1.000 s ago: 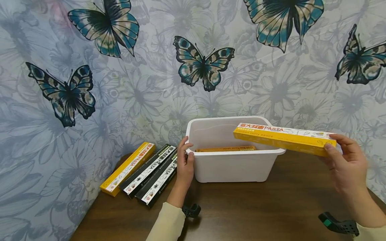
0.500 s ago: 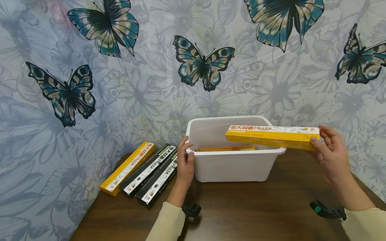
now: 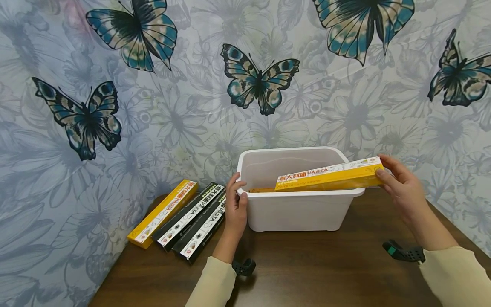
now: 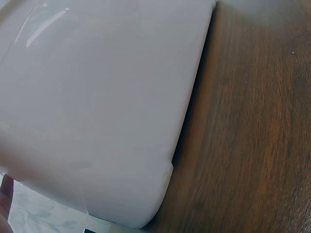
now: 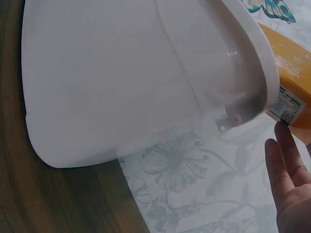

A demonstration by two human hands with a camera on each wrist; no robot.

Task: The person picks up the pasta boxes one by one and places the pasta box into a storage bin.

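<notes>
In the head view my right hand point(image 3: 400, 181) pinches the right end of a yellow pasta box point(image 3: 326, 175) marked "Chicken curry sauce". The box slopes down to the left, its far end inside the white plastic bin point(image 3: 299, 213) and its held end over the right rim. My left hand point(image 3: 235, 207) grips the bin's left rim, thumb in front. Behind the front rim, a strip of another orange-yellow box point(image 3: 261, 190) shows inside the bin. In the right wrist view, fingers point(image 5: 286, 155) reach beneath the held box point(image 5: 291, 60), beyond the bin's side.
Left of the bin, a yellow pasta box point(image 3: 163, 214) and two black pasta boxes point(image 3: 190, 216) point(image 3: 203, 226) lie slanted side by side on the brown wooden table point(image 3: 307, 268). A wall covering with butterflies point(image 3: 260, 81) rises close behind the bin.
My right hand has moved left, carrying the yellow pasta box over the bin. The box's left end has tipped down into the bin. My left hand stays on the rim.
</notes>
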